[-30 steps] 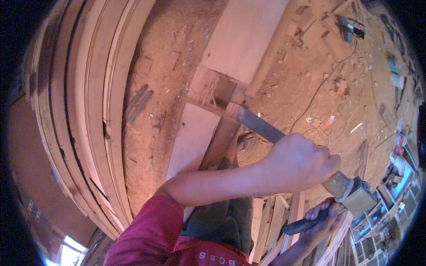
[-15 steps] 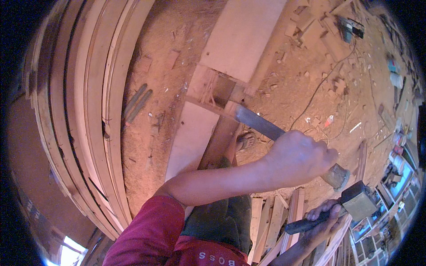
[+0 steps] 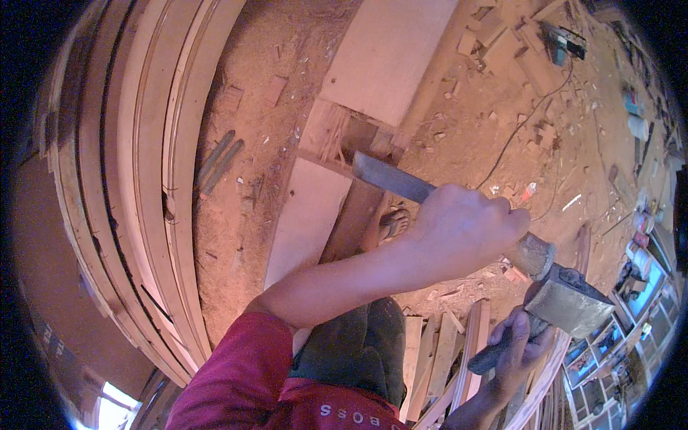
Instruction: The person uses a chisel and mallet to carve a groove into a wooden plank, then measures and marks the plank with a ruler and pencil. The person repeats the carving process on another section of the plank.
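Observation:
My left hand [image 3: 466,226] is wrapped around a chisel [image 3: 393,179] with a wide metal blade. The tip rests at the near edge of a rough rectangular notch [image 3: 360,135] cut in a wooden beam [image 3: 383,61]. Splintered fibres show along the notch's left side. Beyond my fist, the butt of the chisel's handle meets the head of a heavy hammer [image 3: 570,304], or comes very close to it. My right hand [image 3: 517,338] grips the hammer's dark handle below the head.
Long curved-looking planks [image 3: 150,143] are stacked on the left. Two dark bars [image 3: 221,166] lie on the sawdust-covered ground. Wood offcuts [image 3: 494,32], a corded tool [image 3: 562,44] and its cable are at the far right. Narrow boards [image 3: 430,358] lie near my legs.
The hammer has come up toward the chisel's handle end. My left hand and the chisel have shifted slightly left and up, the tip now further left along the notch edge.

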